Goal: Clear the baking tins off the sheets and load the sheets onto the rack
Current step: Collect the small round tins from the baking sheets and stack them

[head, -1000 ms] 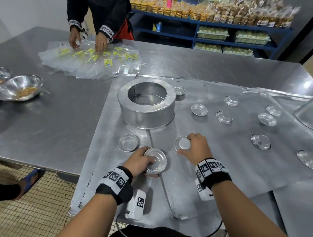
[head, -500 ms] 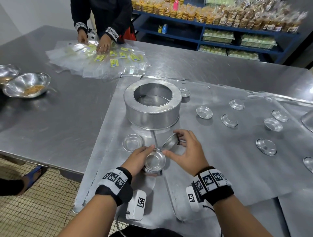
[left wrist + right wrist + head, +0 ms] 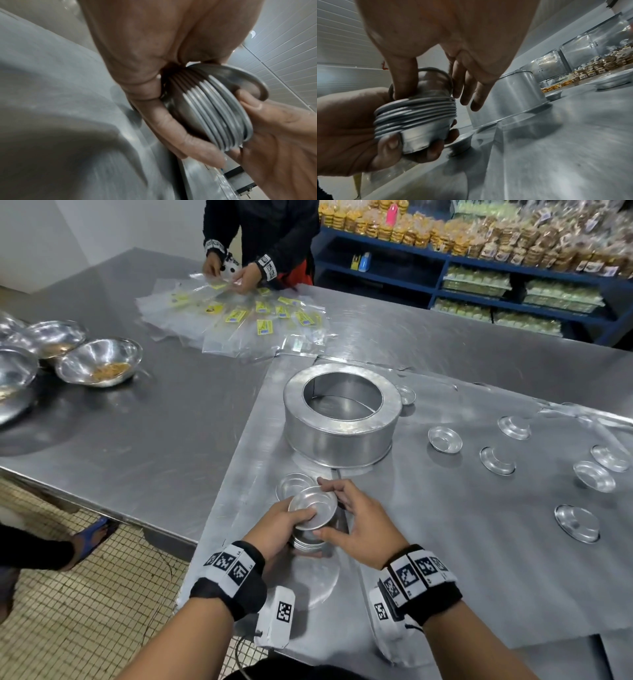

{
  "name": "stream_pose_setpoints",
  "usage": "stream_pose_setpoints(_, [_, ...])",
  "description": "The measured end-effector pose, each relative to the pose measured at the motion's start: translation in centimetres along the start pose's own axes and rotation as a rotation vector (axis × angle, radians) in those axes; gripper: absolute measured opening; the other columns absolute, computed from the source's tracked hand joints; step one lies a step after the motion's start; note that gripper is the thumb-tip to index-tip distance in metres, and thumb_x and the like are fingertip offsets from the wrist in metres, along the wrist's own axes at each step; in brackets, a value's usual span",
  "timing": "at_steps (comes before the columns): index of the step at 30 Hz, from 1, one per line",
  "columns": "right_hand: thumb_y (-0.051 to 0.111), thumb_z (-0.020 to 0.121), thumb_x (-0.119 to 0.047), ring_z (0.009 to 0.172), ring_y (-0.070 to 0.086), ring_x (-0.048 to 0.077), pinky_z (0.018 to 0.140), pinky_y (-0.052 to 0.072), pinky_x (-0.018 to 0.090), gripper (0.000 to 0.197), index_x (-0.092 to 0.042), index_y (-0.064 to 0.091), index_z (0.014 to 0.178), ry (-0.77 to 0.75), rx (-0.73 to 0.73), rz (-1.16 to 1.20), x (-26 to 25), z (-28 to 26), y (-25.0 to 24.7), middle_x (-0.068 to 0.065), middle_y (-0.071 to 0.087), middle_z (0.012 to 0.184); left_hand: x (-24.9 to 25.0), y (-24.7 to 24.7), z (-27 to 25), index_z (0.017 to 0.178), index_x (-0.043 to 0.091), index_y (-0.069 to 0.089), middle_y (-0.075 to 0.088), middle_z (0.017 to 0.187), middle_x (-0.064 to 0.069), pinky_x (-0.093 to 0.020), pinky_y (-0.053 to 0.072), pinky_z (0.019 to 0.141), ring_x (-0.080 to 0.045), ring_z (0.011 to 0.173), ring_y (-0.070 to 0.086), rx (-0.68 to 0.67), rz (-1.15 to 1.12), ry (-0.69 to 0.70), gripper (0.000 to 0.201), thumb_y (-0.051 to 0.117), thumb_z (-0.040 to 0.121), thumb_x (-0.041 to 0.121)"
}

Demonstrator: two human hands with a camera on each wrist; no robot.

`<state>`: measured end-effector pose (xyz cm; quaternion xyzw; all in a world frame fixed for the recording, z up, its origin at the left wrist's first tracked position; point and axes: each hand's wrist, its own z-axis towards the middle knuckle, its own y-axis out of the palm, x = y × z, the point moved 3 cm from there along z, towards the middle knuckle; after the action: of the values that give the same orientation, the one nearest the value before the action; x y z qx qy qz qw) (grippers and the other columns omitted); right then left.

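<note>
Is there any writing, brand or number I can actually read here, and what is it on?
No text is legible anywhere.
Yellow labels on the clear plastic bags: print too small and blurred.
Black-and-white square code markers on the wristbands: patterns, not words.
Packaged goods on the blue shelves: labels too small.
Stack of small round metal tins: unmarked.

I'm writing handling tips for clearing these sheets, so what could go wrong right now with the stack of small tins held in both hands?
1. The top tin sits tilted, not nested in the stack of tins; it may slip off as the right hand seats it.
2. The left hand grips the stack from the side only; a knock could spill it.
3. A loose tin lies just beyond the hands and could get knocked.
</note>
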<state>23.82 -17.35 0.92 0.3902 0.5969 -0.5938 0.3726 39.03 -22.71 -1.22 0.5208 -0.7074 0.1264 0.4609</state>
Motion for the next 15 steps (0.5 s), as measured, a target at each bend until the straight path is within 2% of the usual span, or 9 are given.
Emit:
stream_pose_setpoints(3, [0.078,0.076,-0.017,0.121,0.055,-0.002,0.108,0.044,0.033,0.060,-0.030,0.047,0.126,0.033,-0.087,-0.008,-0.2,0.8,0.8,-0.014,0.061,0.129,0.1,-1.4,-0.2,0.123,0.003,0.062,0.065,0.116,-0.032,-0.070,0.050,0.082,-0.046,0.096,0.066,0.011,-0.076,0.005,0.030,0.054,0.095,0.000])
stream_pose_setpoints(7, [0.069,0.074,-0.021,0.123,0.054,0.001,0.108,0.043,0.039,0.058,-0.041,0.046,0.123,0.082,-0.180,-0.093,-0.1,2.1,1.8,-0.016,0.061,0.127,0.3,-3.3,-0.5,0.125,0.001,0.058,0.063,0.115,-0.034,-0.051,0.059,0.062,-0.039,0.085,0.069,0.058,-0.101,0.012,0.033,0.051,0.094,-0.006])
stream_pose_setpoints(9, [0.065,0.070,-0.022,0.124,0.054,0.002,0.108,0.043,0.040,0.059,-0.043,0.047,0.123,0.090,-0.217,-0.131,0.1,2.9,2.4,-0.015,0.062,0.127,0.5,-4.2,-0.6,0.125,-0.004,0.055,0.062,0.106,-0.033,-0.049,0.059,0.057,-0.038,0.079,0.068,0.108,-0.103,0.015,0.034,0.050,0.092,-0.010])
stream_pose_setpoints(12, [0.068,0.074,-0.017,0.120,0.057,0.006,0.104,0.046,0.035,0.062,-0.043,0.047,0.126,0.068,-0.214,-0.289,0.0,4.2,2.9,-0.010,0.062,0.127,0.3,-5.6,-0.5,0.121,-0.008,0.055,0.062,0.097,-0.025,-0.062,0.057,0.069,-0.038,0.082,0.064,0.179,-0.056,0.023,0.032,0.052,0.089,-0.013])
stream_pose_setpoints(15, [0.072,0.075,-0.019,0.118,0.056,0.013,0.100,0.047,0.034,0.063,-0.034,0.048,0.131,0.063,-0.149,-0.509,0.1,5.7,2.9,-0.007,0.061,0.125,0.3,-6.8,-0.8,0.116,-0.006,0.059,0.062,0.095,-0.023,-0.062,0.057,0.073,-0.036,0.082,0.064,0.244,-0.014,0.016,0.031,0.058,0.086,-0.009])
